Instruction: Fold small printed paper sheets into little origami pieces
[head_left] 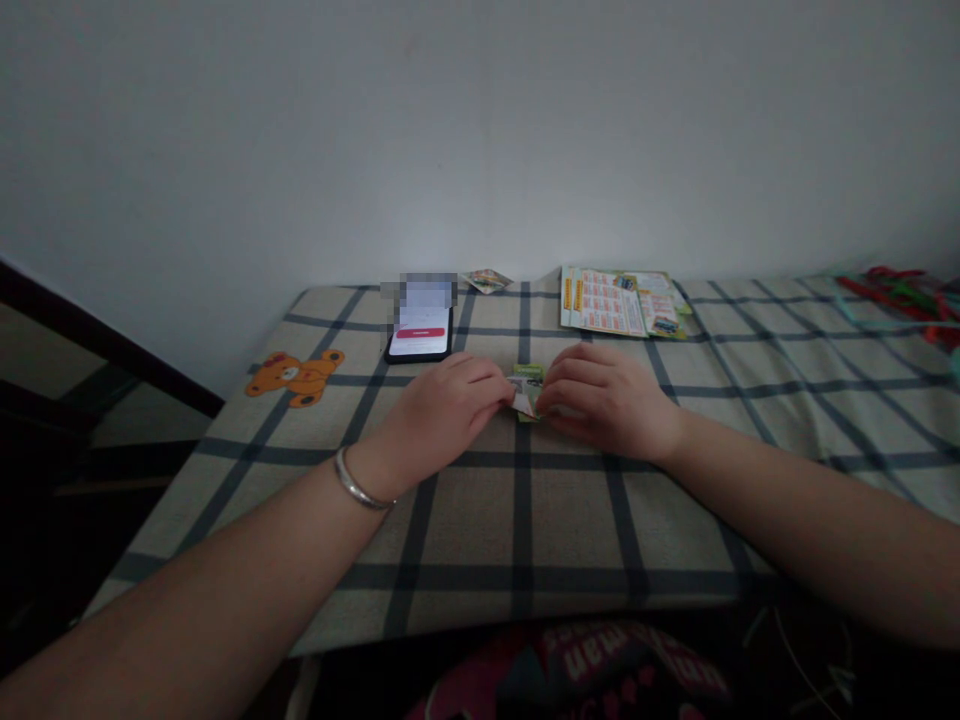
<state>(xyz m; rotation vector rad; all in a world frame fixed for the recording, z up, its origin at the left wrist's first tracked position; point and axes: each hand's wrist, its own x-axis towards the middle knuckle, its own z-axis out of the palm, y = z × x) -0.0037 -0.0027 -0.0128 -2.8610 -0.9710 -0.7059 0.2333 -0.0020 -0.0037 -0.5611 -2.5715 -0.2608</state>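
Observation:
A small folded piece of printed paper (527,392), green and white, lies on the checked tablecloth (525,500) in the middle of the table. My left hand (439,415), with a silver bangle on its wrist, has its fingers curled and pinched on the paper's left side. From the right, my right hand (607,400) grips the same paper with closed fingers. Both hands rest on the cloth and hide most of the paper.
A lit phone (420,330) lies beyond my left hand. A printed calendar sheet (622,303) lies at the back right, a small folded paper piece (487,280) near the wall. Red and green items (900,290) sit far right. A bear print (296,375) marks the cloth's left.

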